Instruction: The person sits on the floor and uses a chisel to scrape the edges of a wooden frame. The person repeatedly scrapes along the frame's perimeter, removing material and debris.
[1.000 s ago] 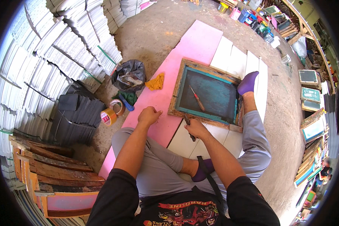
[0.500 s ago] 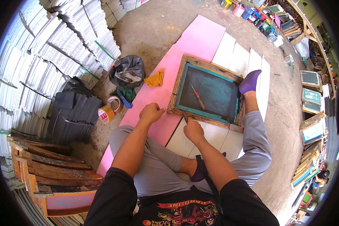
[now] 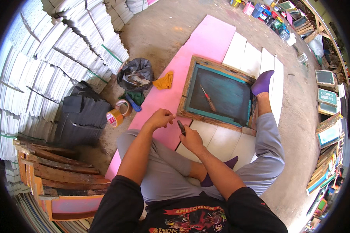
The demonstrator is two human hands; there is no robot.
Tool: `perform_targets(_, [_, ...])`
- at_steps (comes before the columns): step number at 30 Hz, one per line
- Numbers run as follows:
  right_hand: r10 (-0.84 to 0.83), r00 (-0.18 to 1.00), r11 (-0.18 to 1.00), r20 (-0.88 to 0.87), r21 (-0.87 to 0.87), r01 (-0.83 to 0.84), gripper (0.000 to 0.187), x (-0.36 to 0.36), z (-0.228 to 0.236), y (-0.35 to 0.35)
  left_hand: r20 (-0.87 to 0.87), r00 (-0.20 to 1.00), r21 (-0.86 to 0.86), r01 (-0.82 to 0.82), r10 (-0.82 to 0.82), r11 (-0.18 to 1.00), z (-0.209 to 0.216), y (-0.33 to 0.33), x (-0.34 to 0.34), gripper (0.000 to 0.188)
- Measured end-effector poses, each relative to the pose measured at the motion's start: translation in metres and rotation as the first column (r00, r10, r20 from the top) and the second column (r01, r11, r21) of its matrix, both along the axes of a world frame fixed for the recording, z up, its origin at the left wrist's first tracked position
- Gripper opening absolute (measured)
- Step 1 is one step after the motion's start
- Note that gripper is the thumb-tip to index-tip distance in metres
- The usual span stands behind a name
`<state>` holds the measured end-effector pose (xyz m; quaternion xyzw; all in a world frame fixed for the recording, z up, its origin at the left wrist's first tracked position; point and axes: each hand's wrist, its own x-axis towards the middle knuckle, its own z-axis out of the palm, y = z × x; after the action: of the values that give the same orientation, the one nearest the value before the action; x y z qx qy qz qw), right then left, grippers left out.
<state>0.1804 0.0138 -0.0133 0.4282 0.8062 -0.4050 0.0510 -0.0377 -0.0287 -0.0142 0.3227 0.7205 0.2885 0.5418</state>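
Observation:
My right hand is closed around a short dark metal tool, whose tip points up and left; its exact kind does not show. Just left of that tip, my left hand has its fingers curled with the tips together, and anything between them is too small to make out. Beyond both hands lies a wooden-framed printing screen with dark mesh and teal borders. A screwdriver with a red handle rests on the mesh. My foot in a purple sock is against the frame's right side.
Pink and white boards lie under the screen. To the left are an orange cloth, a black plastic bag, tape rolls and a blue-handled tool. Stacked white sheets and wooden frames stand farther left.
My right hand has drawn the dark tool back from the frame's near edge, toward my left hand. The left hand has shifted slightly right. The screen and screwdriver keep their places.

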Motion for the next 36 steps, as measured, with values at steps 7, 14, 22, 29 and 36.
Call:
perform_targets(7, [0.111,0.985,0.99,-0.133,-0.068,-0.121,0.031,-0.042,0.001,-0.006,-0.013,0.992,-0.105,-0.125,0.124,0.987,-0.003,-0.017,-0.027,0.031])
perform_targets(14, [-0.086,0.979,0.802,-0.185,-0.595,-0.042,0.032,-0.041,-0.005,0.008,-0.062,0.97,-0.044,-0.237,0.234,0.971,-0.019,-0.016,-0.031,0.037])
perform_targets(22, [-0.232,0.973,0.764,-0.007,-0.621,0.178,0.03,0.021,0.008,0.05,-0.627,0.779,-0.177,-0.164,0.017,0.971,-0.006,-0.011,-0.022,0.055])
perform_targets(29, [-0.187,0.978,0.729,0.092,-0.655,0.201,0.035,0.041,0.009,0.085,-0.563,0.827,-0.163,-0.124,0.011,0.979,-0.001,-0.006,-0.011,0.056])
perform_targets(36, [-0.134,0.974,0.752,0.183,-0.622,0.22,0.035,0.037,0.018,0.088,-0.573,0.819,-0.107,-0.093,0.015,0.99,-0.008,-0.016,-0.007,0.054])
